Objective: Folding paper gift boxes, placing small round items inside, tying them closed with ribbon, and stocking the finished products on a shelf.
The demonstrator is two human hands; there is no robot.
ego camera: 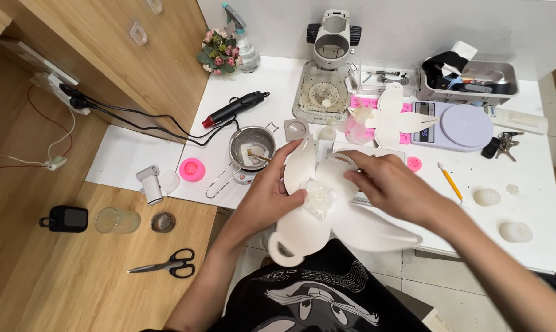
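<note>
Holding a white petal-shaped paper form [327, 215] over the near edge of the white worktop [536, 203], both hands work at its middle, where a clear crumpled lump [320, 198] sits among the petals. The left hand [272, 190] is curled partly closed, its fingers and thumb pinching an upright petal beside the lump. The right hand [385, 184] lies across the form from the other side, fingers bent down and closed lightly on a rear petal; how firmly it grips cannot be told.

Just beyond the form stands a small metal pot [251, 147] on a little heater, with a stick resting in it. Left of the form, a pink round mould [192, 169] lies near a white handheld tool [148, 183]. Farther left of the form, on the wooden worktop [75, 270], black-handled scissors [167, 264] lie near a clear glass [117, 220] and a small black device [64, 218]. Behind the form, a second white petal form [391, 117] rests by a round lilac scale [456, 126], and a microscope [330, 55] stands farther back. Right of the form lie a yellow pencil [450, 181] and two white lumps [487, 197].
</note>
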